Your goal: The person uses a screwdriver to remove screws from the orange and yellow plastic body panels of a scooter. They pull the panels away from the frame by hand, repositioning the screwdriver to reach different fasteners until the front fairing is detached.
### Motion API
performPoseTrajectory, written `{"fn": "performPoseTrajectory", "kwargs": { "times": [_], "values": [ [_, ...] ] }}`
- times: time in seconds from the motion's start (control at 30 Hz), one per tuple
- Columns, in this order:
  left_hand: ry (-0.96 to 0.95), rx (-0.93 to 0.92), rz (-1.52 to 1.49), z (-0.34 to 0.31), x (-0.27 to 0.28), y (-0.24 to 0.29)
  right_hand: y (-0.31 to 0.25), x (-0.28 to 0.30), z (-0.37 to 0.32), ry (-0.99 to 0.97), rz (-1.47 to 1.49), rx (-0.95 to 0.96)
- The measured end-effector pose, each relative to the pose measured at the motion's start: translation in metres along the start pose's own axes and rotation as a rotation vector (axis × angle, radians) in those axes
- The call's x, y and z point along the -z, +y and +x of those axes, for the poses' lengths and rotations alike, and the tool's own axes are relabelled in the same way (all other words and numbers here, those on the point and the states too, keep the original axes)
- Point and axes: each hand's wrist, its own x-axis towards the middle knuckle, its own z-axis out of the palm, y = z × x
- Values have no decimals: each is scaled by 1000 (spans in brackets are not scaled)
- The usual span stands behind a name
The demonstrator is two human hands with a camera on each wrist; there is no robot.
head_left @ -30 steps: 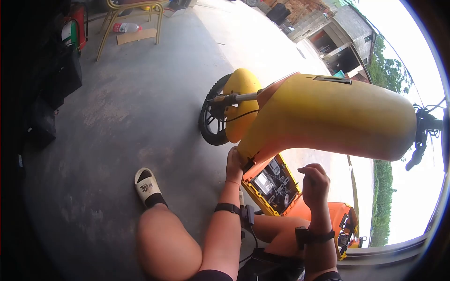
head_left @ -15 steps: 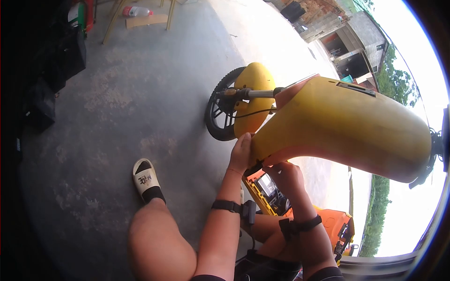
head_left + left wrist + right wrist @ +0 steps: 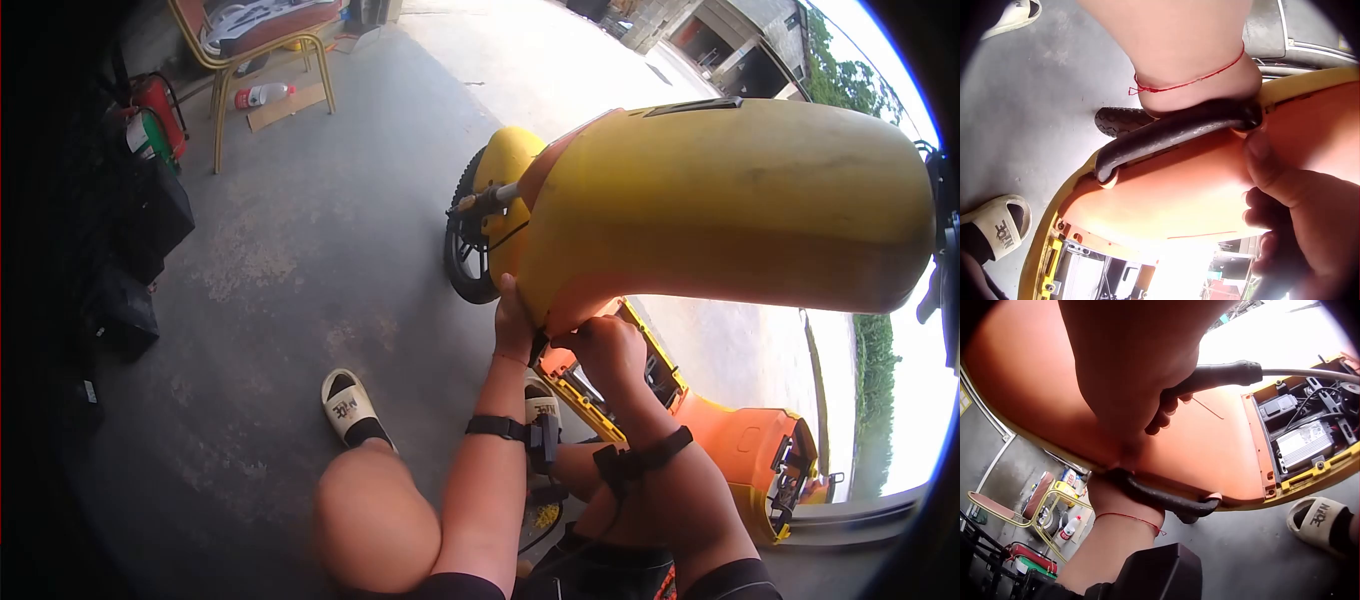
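A yellow and orange scooter front shell (image 3: 700,210) spans the head view, its orange inner face turned towards me. A black curved bar (image 3: 1172,134) is fixed near the shell's edge. My left hand (image 3: 512,325) rests against the outer side of the shell, thumb upward; its fingers are hidden, and the wrist passes behind the bar. My right hand (image 3: 610,350) curls round the black handle of a screwdriver (image 3: 1225,378), whose metal shaft points away from the bar. The right thumb (image 3: 1259,147) touches the shell right at one end of the bar.
Below the shell lies an open compartment with a finned metal box (image 3: 1307,445) and wiring. The front wheel (image 3: 468,235) stands beyond my left hand. A chair (image 3: 260,40), a bottle (image 3: 262,95) and black boxes (image 3: 130,310) are on the left. An orange body panel (image 3: 745,440) sits at right.
My right hand was raised apart from the shell; it has moved left to the shell's edge beside the left hand. The left hand stays at the shell. The head view has shifted.
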Motion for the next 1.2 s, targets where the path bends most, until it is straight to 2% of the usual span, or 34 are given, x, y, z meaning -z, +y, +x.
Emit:
{"fn": "performPoseTrajectory", "kwargs": {
  "times": [0.1, 0.13, 0.17, 0.37, 0.5, 0.57, 0.63, 0.77, 0.83, 0.9, 0.97, 1.03, 1.1, 1.2],
  "values": [
    [71, 50, -27, 0, -2, -4, -3, 2, -2, 17, 83, -96],
    [101, 2, 113, 7, 10, -13, -10, 8, -2, -17, 81, -146],
    [135, -51, 248, 13, 19, -20, -10, 9, -2, -3, 91, -142],
    [251, -56, 451, 2, 2, -2, -10, 10, -10, 70, 165, -134],
    [303, -113, 593, 43, 27, -31, -7, 11, -8, 80, 171, -93],
    [324, -118, 629, 37, 36, -28, -1, 2, -5, 93, 180, -67],
    [374, 25, 483, 29, 16, -19, 4, -3, -7, 116, 181, -53],
    [395, 67, 321, 25, 8, -19, -3, 8, -10, 97, 174, -76],
    [408, 36, 353, 42, 25, -30, -1, 4, -9, 111, 191, -76],
    [427, 11, 374, 72, 48, -64, -2, 6, -9, 87, 197, -67],
    [300, -37, 455, 102, 74, -82, 3, -3, -3, 134, 224, -30],
    [373, -46, 517, 57, 40, -42, 3, -1, -2, 107, 265, 20],
    [412, -43, 574, 50, 33, -35, 11, -13, 1, 206, 245, 68],
    [378, -5, 393, 38, 20, -29, 12, -13, 6, 173, 198, 49]
  ]
}}
